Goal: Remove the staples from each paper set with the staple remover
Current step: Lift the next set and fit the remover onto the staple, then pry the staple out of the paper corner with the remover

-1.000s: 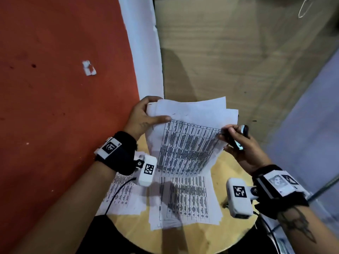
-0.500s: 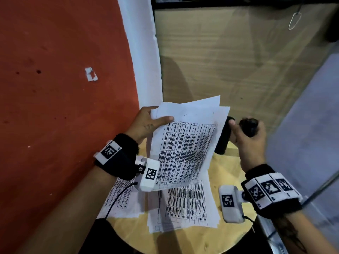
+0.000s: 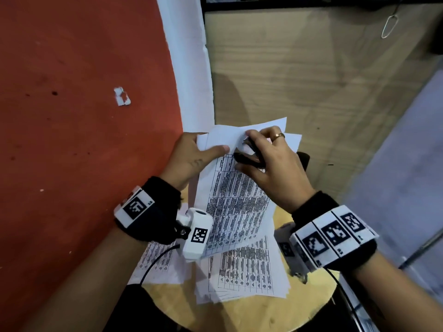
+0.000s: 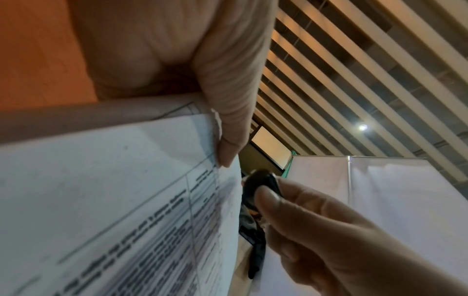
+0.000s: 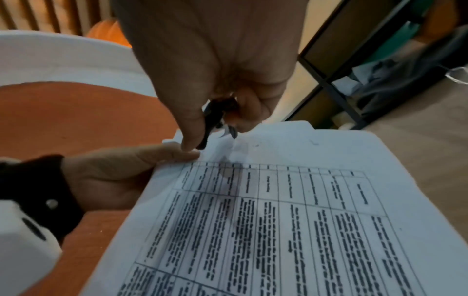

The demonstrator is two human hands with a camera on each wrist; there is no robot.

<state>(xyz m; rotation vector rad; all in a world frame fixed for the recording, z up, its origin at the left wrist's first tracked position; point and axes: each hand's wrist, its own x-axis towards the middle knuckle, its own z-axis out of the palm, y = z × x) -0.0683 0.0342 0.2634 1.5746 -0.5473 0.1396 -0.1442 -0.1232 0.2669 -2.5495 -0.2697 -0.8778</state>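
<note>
Gripping the upper left corner of a raised paper set (image 3: 235,200), the left hand (image 3: 189,161) comes in from the left with its thumb laid flat across the printed face and its other fingers hidden behind the sheets. The wrist is bent upward, so the set tilts up off the round wooden tabletop (image 3: 239,315).

Just to the right of that thumb, the right hand (image 3: 275,168) reaches over the top edge of the same set, knuckles up, palm down. Its thumb and curled fingers (image 3: 254,134) clasp a black staple remover (image 3: 249,159). In the right wrist view the staple remover (image 5: 215,118) points down, its metal claws at the paper's top margin beside the left thumb tip (image 5: 185,155); whether they bite a staple cannot be told. A ring (image 3: 279,135) sits on one right finger.

Below both wrists, more printed sheets (image 3: 242,271) lie loosely overlapped on the tabletop. Past the right hand's fingers a dark cylinder (image 3: 303,159) shows partly.
</note>
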